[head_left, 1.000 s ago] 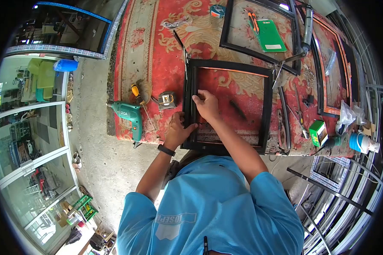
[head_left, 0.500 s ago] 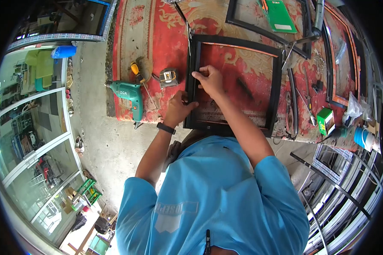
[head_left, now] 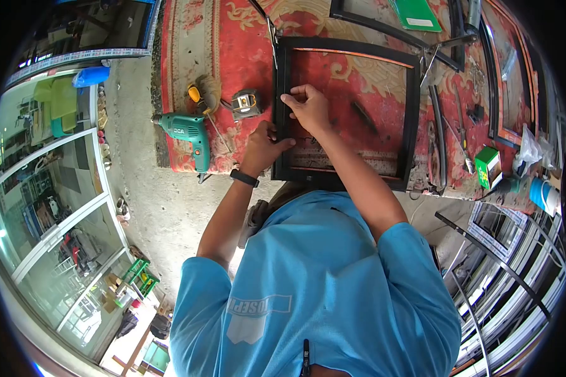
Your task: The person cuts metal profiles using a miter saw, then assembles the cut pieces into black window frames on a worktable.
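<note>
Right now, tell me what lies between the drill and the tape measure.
The shaft of a yellow-handled screwdriver, over red cloth, as the head view shows.

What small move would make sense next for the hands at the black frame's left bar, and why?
Probably run the right hand a little up the bar of the black frame, with the left hand kept lower as a steady. Both hands are at that bar, the right one higher, and the stretch above it up to the corner is uncovered.
</note>
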`<state>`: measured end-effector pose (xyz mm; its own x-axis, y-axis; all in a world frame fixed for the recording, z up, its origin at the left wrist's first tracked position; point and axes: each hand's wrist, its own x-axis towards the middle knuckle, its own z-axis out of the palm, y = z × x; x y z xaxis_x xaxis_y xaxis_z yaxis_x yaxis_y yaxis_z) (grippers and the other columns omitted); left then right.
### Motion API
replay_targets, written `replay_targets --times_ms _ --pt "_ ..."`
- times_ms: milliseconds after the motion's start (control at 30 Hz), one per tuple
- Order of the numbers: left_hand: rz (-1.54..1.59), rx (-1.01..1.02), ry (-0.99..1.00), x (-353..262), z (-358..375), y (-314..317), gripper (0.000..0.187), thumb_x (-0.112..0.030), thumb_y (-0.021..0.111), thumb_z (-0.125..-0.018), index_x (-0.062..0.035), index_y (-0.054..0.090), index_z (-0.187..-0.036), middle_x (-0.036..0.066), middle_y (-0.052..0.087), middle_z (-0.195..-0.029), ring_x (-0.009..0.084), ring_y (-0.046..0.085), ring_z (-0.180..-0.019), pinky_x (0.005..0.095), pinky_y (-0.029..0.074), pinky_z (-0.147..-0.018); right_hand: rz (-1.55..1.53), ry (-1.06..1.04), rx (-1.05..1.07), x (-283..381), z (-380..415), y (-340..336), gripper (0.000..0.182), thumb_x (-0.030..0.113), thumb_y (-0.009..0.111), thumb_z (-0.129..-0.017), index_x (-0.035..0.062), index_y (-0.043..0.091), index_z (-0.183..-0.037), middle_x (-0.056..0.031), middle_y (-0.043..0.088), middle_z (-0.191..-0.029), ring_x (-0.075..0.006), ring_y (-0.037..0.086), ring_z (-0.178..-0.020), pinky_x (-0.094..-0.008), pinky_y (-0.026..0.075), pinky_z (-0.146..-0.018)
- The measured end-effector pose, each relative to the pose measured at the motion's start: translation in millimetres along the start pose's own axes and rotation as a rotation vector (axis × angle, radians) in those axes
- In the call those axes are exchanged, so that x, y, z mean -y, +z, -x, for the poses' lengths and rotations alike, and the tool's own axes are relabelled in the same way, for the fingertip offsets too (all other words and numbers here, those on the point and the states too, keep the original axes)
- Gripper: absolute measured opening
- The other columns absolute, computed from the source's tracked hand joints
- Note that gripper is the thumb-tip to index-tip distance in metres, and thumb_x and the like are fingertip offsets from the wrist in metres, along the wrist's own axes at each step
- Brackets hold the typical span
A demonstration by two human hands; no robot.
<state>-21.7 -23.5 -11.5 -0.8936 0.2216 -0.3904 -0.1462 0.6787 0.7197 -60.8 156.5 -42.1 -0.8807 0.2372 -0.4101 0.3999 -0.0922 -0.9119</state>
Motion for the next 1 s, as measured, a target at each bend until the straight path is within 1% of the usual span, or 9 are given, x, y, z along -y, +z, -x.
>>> replay_targets --times_ms 300,400,500,533,600,667,767,867,1000 --pt "-0.049 -0.016 0.082 -10 0 1 0.047 -0.026 0.091 -0.077 0.0015 0.062 -0.101 0.016 0.07 -0.085 0.0241 0.071 -0.076 0.0372 0.056 -0.068 0.032 -0.052 0.034 -11 -3 2 0.029 0.016 0.085 -0.09 -0.0019 0.069 -0.106 -0.0059 0.073 -0.091 -0.0103 0.069 -0.076 -0.0283 0.062 -0.061" --pt "-0.076 -0.027 0.132 -9 0 1 0.045 -0.023 0.09 -0.077 0.0019 0.061 -0.1 0.017 0.069 -0.083 0.0262 0.071 -0.075 0.0386 0.056 -0.067 0.169 -0.215 -0.01 -15 -5 1 0.031 0.02 0.085 -0.089 -0.0038 0.072 -0.105 -0.0118 0.078 -0.088 -0.0167 0.075 -0.081 -0.0323 0.06 -0.071" --pt "-0.079 -0.005 0.136 -11 -2 0 0.047 -0.023 0.089 -0.078 0.0027 0.06 -0.104 0.018 0.069 -0.083 0.0299 0.072 -0.076 0.0407 0.056 -0.068 0.161 -0.166 0.108 -10 -3 -16 0.031 0.023 0.081 -0.093 -0.0022 0.074 -0.109 -0.0138 0.079 -0.095 -0.0192 0.077 -0.086 -0.0341 0.06 -0.078" --pt "-0.061 0.014 0.108 -12 -1 -2 0.048 -0.024 0.089 -0.078 0.0026 0.06 -0.105 0.018 0.069 -0.084 0.0302 0.072 -0.078 0.0411 0.057 -0.069 0.003 -0.147 0.146 1 8 -26 0.031 0.025 0.079 -0.095 0.0009 0.074 -0.115 -0.0146 0.078 -0.098 -0.0199 0.077 -0.088 -0.0342 0.059 -0.078" --pt "-0.066 0.003 0.162 4 -5 0 0.056 -0.031 0.089 -0.08 0.0024 0.059 -0.114 0.02 0.071 -0.093 0.0322 0.073 -0.084 0.0425 0.058 -0.073 0.13 -0.347 -0.011 22 26 -66 0.032 0.026 0.078 -0.096 0.0014 0.073 -0.117 -0.0153 0.078 -0.101 -0.0194 0.076 -0.09 -0.0339 0.059 -0.079" --pt "-0.162 -0.058 0.152 -8 -8 -7 0.061 -0.034 0.088 -0.081 0.0029 0.058 -0.12 0.023 0.072 -0.098 0.0339 0.073 -0.089 0.0431 0.058 -0.075 0.292 -0.386 -0.249 21 38 -128 0.034 0.027 0.077 -0.097 0.0014 0.071 -0.119 -0.0144 0.077 -0.107 -0.0211 0.074 -0.089 -0.0344 0.059 -0.076" --pt "-0.125 -0.093 0.185 -10 -24 4 0.066 -0.037 0.085 -0.084 0.0029 0.056 -0.128 0.026 0.072 -0.105 0.0378 0.074 -0.092 0.0445 0.059 -0.075 0.479 -0.33 -0.677 7 64 -244 0.035 0.024 0.075 -0.096 0.0009 0.069 -0.123 -0.0159 0.073 -0.111 -0.0276 0.072 -0.097 -0.039 0.057 -0.086" --pt "-0.227 -0.079 0.198 -13 -33 7 0.059 -0.03 0.084 -0.085 0.0024 0.056 -0.124 0.024 0.072 -0.101 0.0358 0.074 -0.084 0.0445 0.058 -0.073 1.045 -0.383 -0.984 -8 102 -346 0.037 0.02 0.074 -0.094 0.0006 0.066 -0.124 -0.0213 0.071 -0.115 -0.039 0.068 -0.108 -0.0479 0.052 -0.097" --pt "-0.182 -0.118 0.3 -12 -36 9 0.05 -0.023 0.084 -0.085 0.0012 0.056 -0.119 0.017 0.071 -0.09 0.0309 0.07 -0.076 0.0434 0.057 -0.07 1.04 -0.283 -0.904 -13 122 -399 0.038 0.02 0.075 -0.093 0.0003 0.066 -0.124 -0.0237 0.07 -0.114 -0.0433 0.064 -0.114 -0.0511 0.049 -0.1"
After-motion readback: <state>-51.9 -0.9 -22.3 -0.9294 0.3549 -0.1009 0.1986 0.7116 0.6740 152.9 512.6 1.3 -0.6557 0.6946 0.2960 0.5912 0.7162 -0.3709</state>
